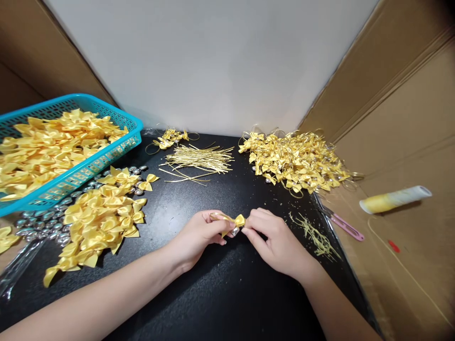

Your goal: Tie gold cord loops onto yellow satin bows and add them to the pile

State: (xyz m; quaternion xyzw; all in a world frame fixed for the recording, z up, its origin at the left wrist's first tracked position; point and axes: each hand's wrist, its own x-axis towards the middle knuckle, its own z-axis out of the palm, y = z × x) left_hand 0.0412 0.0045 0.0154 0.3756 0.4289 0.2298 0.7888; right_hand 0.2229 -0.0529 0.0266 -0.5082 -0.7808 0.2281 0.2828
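Observation:
Just above the middle of the black table, both my hands meet at a small yellow ribbon bow (240, 220). My left hand (204, 229) pinches the bow's left side between thumb and fingers, and a loop of gold cord (217, 216) rises over those fingers. A shiny silver bead (235, 231) hangs just under the bow. My right hand (268, 234) is closed with its thumb and fingertips at the bow's right edge; what exactly lies between them is partly hidden. Behind my hands lies a bundle of cut gold cords (202, 158).
At left, a blue basket (137, 135) holds many yellow bows; loose bows (103, 218) and silver beads (46, 222) lie beside it. Corded bows (295, 158) are piled back right. Cord scraps (318, 239), a pink-handled tool (346, 226) and a cardboard tube (396, 199) are at right.

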